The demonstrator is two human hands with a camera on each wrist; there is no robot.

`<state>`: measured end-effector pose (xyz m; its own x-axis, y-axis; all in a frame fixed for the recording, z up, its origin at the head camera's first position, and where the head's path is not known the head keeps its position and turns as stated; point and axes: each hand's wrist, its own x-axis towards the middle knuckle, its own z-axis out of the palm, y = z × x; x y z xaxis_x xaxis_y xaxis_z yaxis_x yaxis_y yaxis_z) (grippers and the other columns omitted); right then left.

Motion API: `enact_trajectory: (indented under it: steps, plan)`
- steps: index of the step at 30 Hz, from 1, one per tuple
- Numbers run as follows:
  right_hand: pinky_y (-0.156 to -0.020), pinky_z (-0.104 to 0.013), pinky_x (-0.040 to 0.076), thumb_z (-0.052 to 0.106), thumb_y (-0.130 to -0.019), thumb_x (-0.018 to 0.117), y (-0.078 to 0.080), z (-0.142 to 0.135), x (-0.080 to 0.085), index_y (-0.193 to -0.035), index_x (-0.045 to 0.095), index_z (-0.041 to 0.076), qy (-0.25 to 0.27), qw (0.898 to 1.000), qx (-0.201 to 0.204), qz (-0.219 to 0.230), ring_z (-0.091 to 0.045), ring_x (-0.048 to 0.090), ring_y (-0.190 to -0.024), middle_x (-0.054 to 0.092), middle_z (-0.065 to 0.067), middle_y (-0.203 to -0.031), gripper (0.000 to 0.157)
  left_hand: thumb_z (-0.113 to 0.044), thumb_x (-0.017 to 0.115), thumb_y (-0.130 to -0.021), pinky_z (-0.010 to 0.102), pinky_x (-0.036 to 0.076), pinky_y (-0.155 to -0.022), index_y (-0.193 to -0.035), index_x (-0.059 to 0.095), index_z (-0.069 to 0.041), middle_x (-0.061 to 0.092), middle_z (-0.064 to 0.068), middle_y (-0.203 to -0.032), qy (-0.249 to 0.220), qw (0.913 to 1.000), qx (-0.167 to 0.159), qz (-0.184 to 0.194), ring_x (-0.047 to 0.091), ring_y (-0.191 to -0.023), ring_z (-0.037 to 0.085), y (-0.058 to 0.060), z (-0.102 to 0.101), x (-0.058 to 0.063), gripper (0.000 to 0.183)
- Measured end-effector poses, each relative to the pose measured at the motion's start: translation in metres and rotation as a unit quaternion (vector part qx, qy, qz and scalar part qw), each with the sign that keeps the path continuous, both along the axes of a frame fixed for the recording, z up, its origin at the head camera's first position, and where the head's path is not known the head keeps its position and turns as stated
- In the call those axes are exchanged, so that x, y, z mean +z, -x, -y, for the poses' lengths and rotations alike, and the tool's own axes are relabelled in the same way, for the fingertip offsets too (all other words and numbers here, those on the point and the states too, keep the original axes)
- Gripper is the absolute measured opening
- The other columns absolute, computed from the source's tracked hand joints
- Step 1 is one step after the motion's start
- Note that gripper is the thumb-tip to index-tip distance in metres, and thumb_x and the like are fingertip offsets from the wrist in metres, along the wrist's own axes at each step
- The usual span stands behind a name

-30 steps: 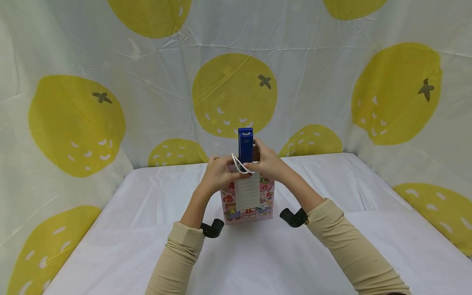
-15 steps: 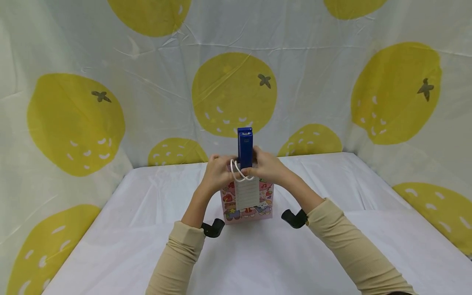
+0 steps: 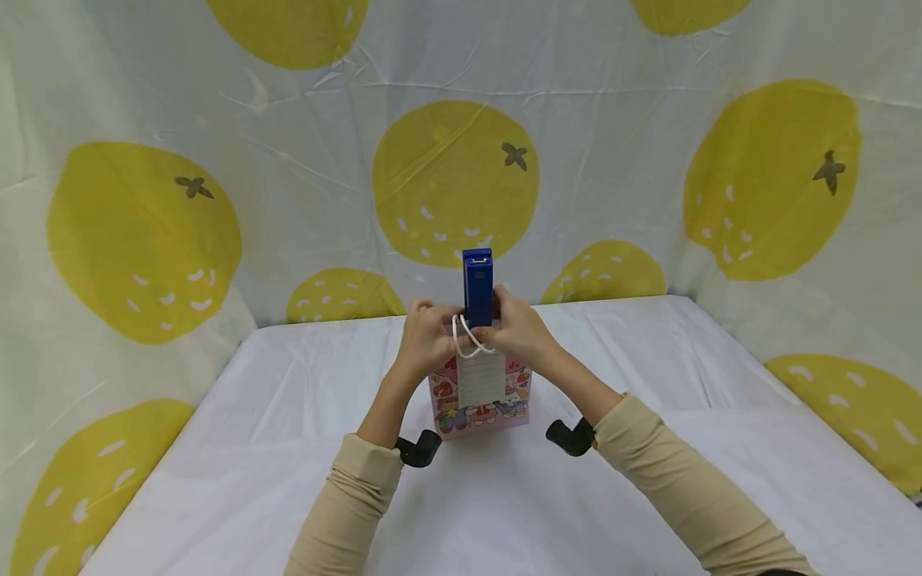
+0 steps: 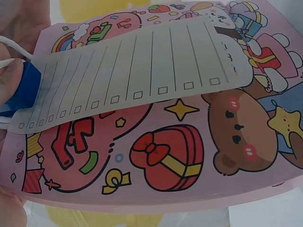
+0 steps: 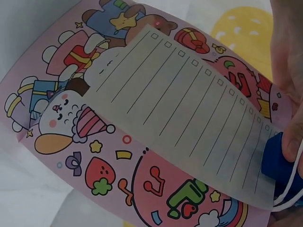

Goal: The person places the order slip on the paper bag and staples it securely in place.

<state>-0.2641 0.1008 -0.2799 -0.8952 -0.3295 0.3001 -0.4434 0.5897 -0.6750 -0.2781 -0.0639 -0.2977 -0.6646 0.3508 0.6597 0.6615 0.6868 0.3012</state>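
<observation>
A blue stapler [image 3: 479, 288] stands upright over the top edge of a pink cartoon-print paper bag [image 3: 444, 400]. A lined checklist sheet [image 3: 481, 382] lies against the bag's front, its top end at the stapler's jaws in the left wrist view. My right hand [image 3: 524, 330] grips the stapler from the right, thumb across its near side. On the left, my left hand [image 3: 426, 340] pinches the top of the bag and sheet beside the stapler. The bag's white cord handle [image 3: 455, 336] loops down in front of the fingers. The hands partly hide the bag's upper edge.
The bag is over a table covered in white cloth [image 3: 324, 384]. Behind and at both sides hangs a white curtain [image 3: 317, 176] printed with yellow lemons. Black curved pieces [image 3: 421, 450] sit at both wrists, below tan sleeves.
My right hand has slid slightly lower on the stapler. The cord handle's loop hangs lower over the sheet. Bag and stapler have shifted slightly left in view.
</observation>
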Motion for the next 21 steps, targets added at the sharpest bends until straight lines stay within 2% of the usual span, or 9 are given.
enact_trajectory:
  steps: [6, 15, 21]
  plan:
    - [-0.092, -0.047, 0.044, 0.022, -0.086, 0.062, -0.002, -0.001, 0.003, -0.126, 0.037, 0.000, -0.012, 1.000, 0.003, 0.000, -0.034, 0.057, -0.108, 0.059, -0.021, -0.117, 0.053, -0.026, 0.074, -0.071, 0.040, 0.035, -0.094, -0.101, 0.069, -0.001, 0.071, 0.011, -0.088, 0.017, 0.9998, 0.002, 0.007, 0.066, -0.077, 0.022, -0.001, 0.001, 0.003, 0.039]
    - [-0.090, -0.047, 0.046, 0.028, -0.084, 0.064, -0.002, -0.007, 0.012, -0.130, 0.033, 0.000, -0.058, 0.998, 0.028, 0.006, -0.033, 0.057, -0.107, 0.058, -0.021, -0.117, 0.062, -0.029, 0.073, -0.073, 0.041, 0.032, -0.097, -0.106, 0.066, -0.002, 0.071, 0.010, -0.094, 0.032, 0.9988, -0.017, 0.034, 0.066, -0.086, 0.022, -0.004, 0.006, 0.006, 0.043]
    - [-0.089, -0.047, 0.046, 0.027, -0.083, 0.064, -0.002, -0.009, 0.011, -0.130, 0.034, 0.003, -0.057, 0.997, 0.037, 0.023, -0.031, 0.057, -0.106, 0.059, -0.018, -0.115, 0.060, -0.033, 0.072, -0.074, 0.042, 0.030, -0.099, -0.107, 0.066, -0.004, 0.070, 0.009, -0.098, 0.043, 0.9982, -0.027, 0.032, 0.065, -0.087, 0.022, -0.007, 0.008, 0.007, 0.044]
